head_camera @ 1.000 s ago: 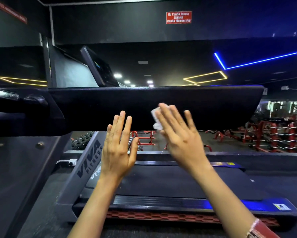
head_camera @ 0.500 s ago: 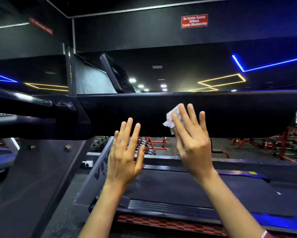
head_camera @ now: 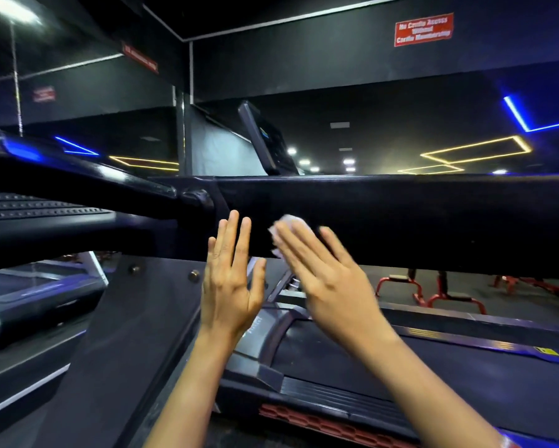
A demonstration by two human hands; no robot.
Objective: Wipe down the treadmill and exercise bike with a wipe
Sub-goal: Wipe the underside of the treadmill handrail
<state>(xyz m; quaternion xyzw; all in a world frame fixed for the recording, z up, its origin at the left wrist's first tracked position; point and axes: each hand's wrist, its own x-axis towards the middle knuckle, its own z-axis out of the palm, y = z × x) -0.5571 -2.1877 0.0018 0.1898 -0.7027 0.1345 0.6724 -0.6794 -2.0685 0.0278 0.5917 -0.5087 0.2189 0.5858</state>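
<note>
"Flat-fingered, my right hand (head_camera: 330, 282) pressed the wipe (head_camera: 288, 221) against the treadmill's black bar (head_camera: 433, 218), near its left end."

"And your other hand?"

"My left hand (head_camera: 229, 286) was spread open, holding nothing, just left of the wipe at the bar's lower edge; whether it touched, I couldn't tell."

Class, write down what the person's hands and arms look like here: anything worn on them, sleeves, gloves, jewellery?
No gloves or visible rings on the left hand or right hand. Both forearms are bare, no sleeves in view. The left wrist carries nothing. A sliver of reddish wristband shows on the right arm at the picture's bottom edge, mostly cut off.
</note>
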